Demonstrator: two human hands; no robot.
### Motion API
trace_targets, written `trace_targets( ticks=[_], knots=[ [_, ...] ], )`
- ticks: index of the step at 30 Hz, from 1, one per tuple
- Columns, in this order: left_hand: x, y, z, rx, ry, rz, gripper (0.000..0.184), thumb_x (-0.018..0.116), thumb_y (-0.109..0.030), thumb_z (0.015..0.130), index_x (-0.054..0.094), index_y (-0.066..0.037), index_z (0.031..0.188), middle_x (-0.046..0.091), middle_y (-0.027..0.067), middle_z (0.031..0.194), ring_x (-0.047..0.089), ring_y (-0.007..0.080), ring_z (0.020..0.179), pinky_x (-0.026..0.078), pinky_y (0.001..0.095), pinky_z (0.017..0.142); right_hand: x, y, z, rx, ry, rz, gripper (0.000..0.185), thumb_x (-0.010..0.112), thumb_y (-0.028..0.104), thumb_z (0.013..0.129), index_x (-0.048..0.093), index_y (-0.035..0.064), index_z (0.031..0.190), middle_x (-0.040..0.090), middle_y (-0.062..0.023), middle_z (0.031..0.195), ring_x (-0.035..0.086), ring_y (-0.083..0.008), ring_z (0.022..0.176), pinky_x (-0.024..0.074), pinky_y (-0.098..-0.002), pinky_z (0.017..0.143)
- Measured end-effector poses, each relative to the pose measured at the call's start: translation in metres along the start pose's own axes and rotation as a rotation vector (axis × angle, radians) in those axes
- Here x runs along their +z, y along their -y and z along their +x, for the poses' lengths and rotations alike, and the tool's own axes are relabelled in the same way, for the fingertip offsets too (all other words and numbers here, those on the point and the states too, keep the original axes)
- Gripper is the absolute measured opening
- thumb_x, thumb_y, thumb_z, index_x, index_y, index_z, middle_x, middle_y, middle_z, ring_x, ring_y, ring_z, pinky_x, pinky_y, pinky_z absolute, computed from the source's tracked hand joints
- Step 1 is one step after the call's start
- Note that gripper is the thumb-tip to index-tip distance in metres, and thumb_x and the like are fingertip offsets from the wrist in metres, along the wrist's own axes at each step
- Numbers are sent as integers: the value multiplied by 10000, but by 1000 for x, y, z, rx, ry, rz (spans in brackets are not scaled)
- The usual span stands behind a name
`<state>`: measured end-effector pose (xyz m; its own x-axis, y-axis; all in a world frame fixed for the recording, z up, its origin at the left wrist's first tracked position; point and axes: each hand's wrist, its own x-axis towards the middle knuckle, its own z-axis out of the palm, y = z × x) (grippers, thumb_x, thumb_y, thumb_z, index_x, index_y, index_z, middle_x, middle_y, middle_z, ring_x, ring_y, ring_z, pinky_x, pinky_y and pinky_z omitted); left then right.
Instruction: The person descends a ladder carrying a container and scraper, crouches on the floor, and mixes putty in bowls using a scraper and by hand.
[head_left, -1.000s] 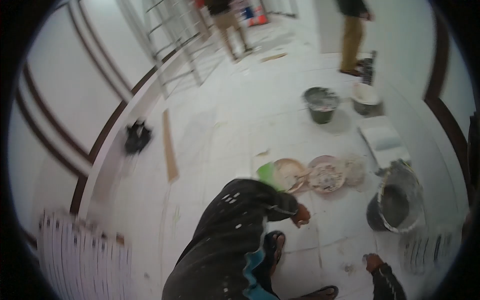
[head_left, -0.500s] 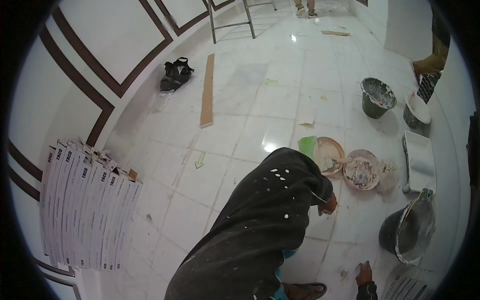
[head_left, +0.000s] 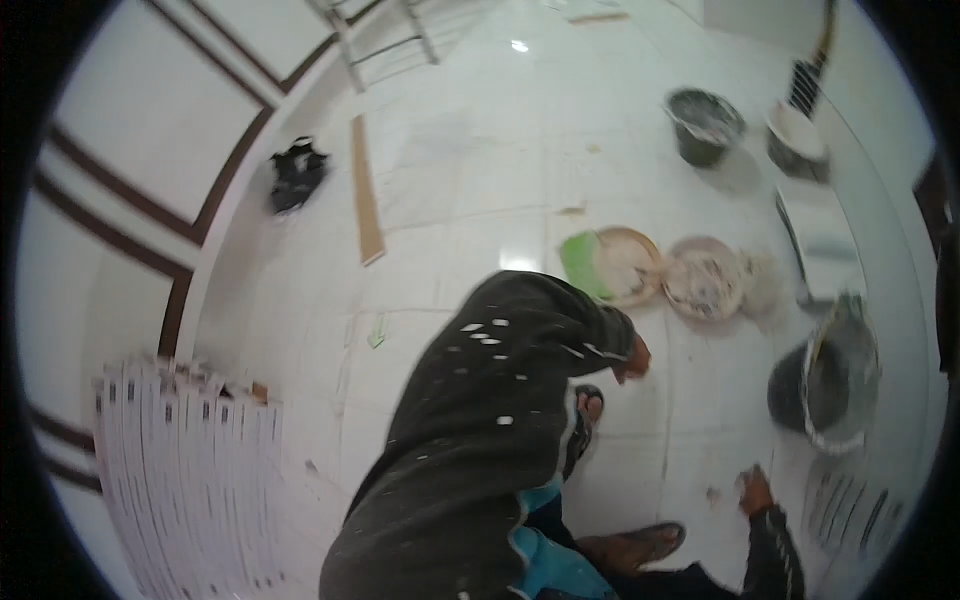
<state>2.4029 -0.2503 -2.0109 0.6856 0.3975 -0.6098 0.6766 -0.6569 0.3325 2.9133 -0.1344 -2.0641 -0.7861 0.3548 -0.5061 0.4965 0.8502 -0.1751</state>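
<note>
My left hand (head_left: 632, 360) hangs beyond a dark, paint-spotted sleeve (head_left: 490, 365), its fingers loosely bent and blurred, with nothing seen in them. It is nearest to two round basins: an orange-rimmed one (head_left: 652, 252) with a green sheet-like piece (head_left: 580, 262) at its left edge, and a second (head_left: 700, 285) holding crusted, pale material. At lower right, my right hand (head_left: 757, 490) is above the floor, fingers somewhat apart and no object visible in it. A dark bucket (head_left: 795, 390) with a whitish rim lies tilted beyond that hand.
White boxes (head_left: 190, 480) stand in a row at left. A long brown strip (head_left: 366, 190) and a black bag (head_left: 298, 178) lie on the tiles. A ladder (head_left: 385, 45) is at the back; a bucket (head_left: 703, 130), a white-topped container (head_left: 797, 140) and a pale tray (head_left: 820, 240) are at right.
The view has shifted and turned; the basins and buckets appear higher in it. My right hand and forearm show more, and a second sandalled foot has come into view.
</note>
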Motion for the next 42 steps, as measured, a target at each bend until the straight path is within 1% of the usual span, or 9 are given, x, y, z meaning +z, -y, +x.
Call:
trace_targets(
  ticks=[6, 12, 17, 23, 31, 36, 40, 41, 42],
  knots=[
    [14, 2, -7, -114, -108, -98, 277, 663, -380, 746, 625, -137, 874, 627, 121, 855, 608, 340, 851, 479, 468, 744, -41, 24, -11, 157, 176, 171, 574, 546, -21, 682, 454, 31, 1246, 297, -321, 1346, 430, -446, 1138, 368, -451, 980],
    [15, -12, -39, -214, 69, -133, 278, 624, -355, 789, 601, -113, 925, 599, 130, 920, 577, 332, 928, 460, 455, 804, -61, 43, -18, 94, 220, 182, 544, 562, 2, 684, 461, 66, 1214, 409, -261, 1264, 512, -424, 1019, 438, -447, 877],
    [46, 16, -80, -369, -199, -295, 320, 618, -428, 779, 649, -122, 868, 625, 149, 858, 591, 339, 846, 465, 434, 779, -43, 38, -28, 52, 114, 87, 425, 528, 17, 727, 498, 78, 1147, 502, -184, 1070, 553, -358, 968, 476, -439, 810],
    [74, 45, -117, -615, 100, -216, 430, 576, -481, 765, 641, -93, 941, 646, 167, 861, 610, 345, 876, 481, 451, 793, -36, 37, -33, 158, 209, 166, 396, 512, 56, 742, 525, 69, 1137, 541, -219, 1067, 554, -373, 998, 469, -453, 828],
    [51, 12, -55, -263, 192, -187, 231, 594, -314, 771, 659, -121, 881, 635, 149, 889, 598, 341, 900, 469, 445, 816, -48, 36, -23, 130, 147, 198, 325, 537, 114, 708, 540, 54, 1028, 579, -192, 964, 590, -377, 881, 475, -470, 745],
    [-4, -4, -31, -169, -77, -285, 270, 667, -360, 769, 669, -91, 754, 643, 113, 867, 605, 284, 856, 475, 381, 806, -65, 42, -18, 129, 127, 189, 332, 527, 83, 725, 557, 57, 1055, 589, -195, 966, 580, -364, 954, 476, -462, 804],
    [-25, 17, -74, -632, -519, -390, 338, 672, -370, 776, 672, -37, 832, 664, 126, 894, 634, 279, 815, 492, 375, 777, -71, 43, -21, 116, 78, 245, 366, 521, 116, 728, 537, 68, 1090, 575, -208, 968, 572, -377, 935, 475, -462, 782],
    [0, 47, -92, -530, -697, -158, 313, 672, -328, 770, 668, -30, 864, 660, 142, 930, 641, 286, 794, 502, 370, 751, -61, 41, -22, 92, 44, 280, 381, 518, 124, 729, 530, 71, 1106, 574, -212, 960, 571, -380, 934, 474, -466, 780],
    [-10, 46, -109, -699, -617, -403, 254, 656, -292, 759, 682, -66, 872, 647, 163, 917, 599, 321, 931, 465, 398, 848, -58, 43, -24, 108, 57, 272, 392, 523, 130, 729, 524, 74, 1117, 575, -214, 957, 571, -383, 933, 473, -466, 784]
  ],
)
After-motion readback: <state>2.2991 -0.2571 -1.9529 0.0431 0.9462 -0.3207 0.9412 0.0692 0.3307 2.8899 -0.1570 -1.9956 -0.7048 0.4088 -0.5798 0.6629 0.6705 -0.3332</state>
